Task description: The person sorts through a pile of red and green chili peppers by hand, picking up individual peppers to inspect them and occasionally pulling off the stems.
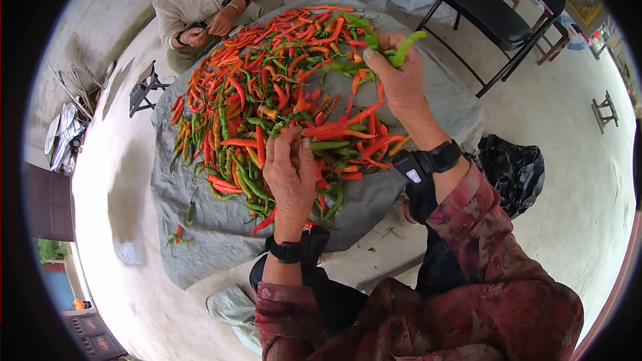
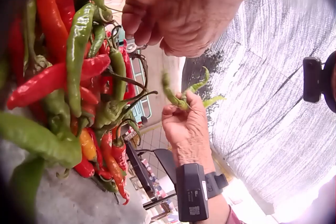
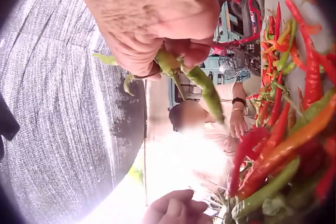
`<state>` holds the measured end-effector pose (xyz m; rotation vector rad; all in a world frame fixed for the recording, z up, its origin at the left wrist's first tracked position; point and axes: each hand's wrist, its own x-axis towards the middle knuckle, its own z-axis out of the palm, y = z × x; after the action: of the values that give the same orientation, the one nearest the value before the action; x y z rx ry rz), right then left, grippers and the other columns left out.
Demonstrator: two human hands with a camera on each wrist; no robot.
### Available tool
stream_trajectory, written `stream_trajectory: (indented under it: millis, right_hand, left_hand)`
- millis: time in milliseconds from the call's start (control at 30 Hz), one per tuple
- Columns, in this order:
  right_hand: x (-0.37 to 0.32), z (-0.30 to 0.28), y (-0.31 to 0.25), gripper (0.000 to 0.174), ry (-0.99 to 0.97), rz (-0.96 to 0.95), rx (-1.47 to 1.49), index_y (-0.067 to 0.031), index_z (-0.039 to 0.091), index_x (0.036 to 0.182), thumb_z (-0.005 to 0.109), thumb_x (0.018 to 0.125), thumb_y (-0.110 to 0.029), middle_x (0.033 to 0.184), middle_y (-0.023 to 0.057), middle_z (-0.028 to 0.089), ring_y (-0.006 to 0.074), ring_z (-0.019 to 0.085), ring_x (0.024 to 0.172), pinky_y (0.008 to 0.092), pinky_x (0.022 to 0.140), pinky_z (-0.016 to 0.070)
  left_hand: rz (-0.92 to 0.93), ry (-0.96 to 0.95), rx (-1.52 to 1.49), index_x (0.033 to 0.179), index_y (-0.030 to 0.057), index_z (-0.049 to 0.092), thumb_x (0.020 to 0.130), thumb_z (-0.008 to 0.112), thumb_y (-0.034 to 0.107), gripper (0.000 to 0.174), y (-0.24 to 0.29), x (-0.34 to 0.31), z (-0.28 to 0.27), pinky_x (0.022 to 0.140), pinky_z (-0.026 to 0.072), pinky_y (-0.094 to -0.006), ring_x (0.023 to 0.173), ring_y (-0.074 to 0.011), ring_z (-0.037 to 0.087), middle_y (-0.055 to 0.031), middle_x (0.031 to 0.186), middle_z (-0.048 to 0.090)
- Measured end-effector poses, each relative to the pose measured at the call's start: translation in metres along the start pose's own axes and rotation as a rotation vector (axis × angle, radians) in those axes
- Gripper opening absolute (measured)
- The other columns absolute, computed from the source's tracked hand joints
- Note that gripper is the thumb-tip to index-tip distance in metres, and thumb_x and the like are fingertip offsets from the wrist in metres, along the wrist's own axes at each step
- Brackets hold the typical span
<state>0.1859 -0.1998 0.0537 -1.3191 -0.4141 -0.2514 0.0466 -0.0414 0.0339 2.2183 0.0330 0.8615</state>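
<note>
A heap of red, green and orange peppers (image 1: 234, 103) lies on a grey cloth (image 1: 180, 194). Several green peppers (image 1: 408, 47) (image 2: 170, 90) (image 3: 205, 90) are pinched between the thumb and fingers of the raised right hand (image 1: 404, 87) (image 2: 188, 129) (image 3: 152, 19), sticking out on both sides. Low over the near part of the heap is the left hand (image 1: 291, 177) (image 2: 184, 8) (image 3: 176, 208), its fingers loosely bent with nothing visible in them. Beside its fingertips a red pepper (image 1: 328, 131) looks blurred; whether they touch it cannot be told.
Across the heap sits another person (image 1: 207, 7) with both hands together. A black folding chair (image 1: 485, 17) stands at the back right, a black plastic bag (image 1: 511, 170) lies right of the cloth, and a small stool (image 1: 145, 89) is at the left.
</note>
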Motion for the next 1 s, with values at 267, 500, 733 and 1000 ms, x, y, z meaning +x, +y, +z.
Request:
stream_trajectory:
  millis: [267,500,733,1000]
  right_hand:
    - [-0.025,0.012,-0.002,0.027,-0.180,0.288,0.413,0.0005,0.055,0.100,0.066,0.083,-0.018,0.086,-0.0005,0.057,0.0069,0.053,0.079,0.0243,0.068,0.0453]
    - [-0.042,0.030,0.007,0.033,-0.615,0.194,-0.017,0.0001,0.056,0.106,0.066,0.083,-0.022,0.093,0.0071,0.063,0.0130,0.059,0.086,0.0284,0.076,0.0471]
    - [-0.051,0.039,-0.002,0.033,-0.698,-0.096,-0.406,-0.0005,0.056,0.105,0.067,0.081,-0.021,0.093,0.0105,0.064,0.0181,0.061,0.085,0.0295,0.075,0.0472]
    - [-0.046,0.034,-0.003,0.026,-0.618,0.195,-0.337,0.0005,0.059,0.096,0.066,0.081,-0.020,0.077,0.0099,0.063,0.0166,0.060,0.071,0.0311,0.066,0.0475]
  left_hand:
    - [-0.490,-0.146,-0.822,0.120,-0.0002,0.046,0.094,0.044,0.036,0.045,-0.010,0.004,0.005,0.068,0.0481,-0.0278,0.077,-0.0167,0.057,-0.0087,0.093,0.057]
    - [-0.716,-0.359,-1.210,0.131,0.0032,0.037,0.095,0.042,0.041,0.052,0.000,0.007,-0.001,0.073,0.0536,-0.0308,0.086,-0.0220,0.062,-0.0119,0.109,0.056]
    - [-0.768,-0.336,-0.980,0.112,0.0036,0.052,0.092,0.053,0.028,0.032,-0.009,0.003,-0.006,0.058,0.0481,-0.0198,0.065,-0.0084,0.058,-0.0023,0.083,0.060]
    - [-0.749,-0.109,-1.048,0.100,0.0031,0.054,0.090,0.057,0.024,0.023,-0.016,0.003,-0.008,0.050,0.0440,-0.0202,0.057,-0.0092,0.055,-0.0037,0.079,0.060]
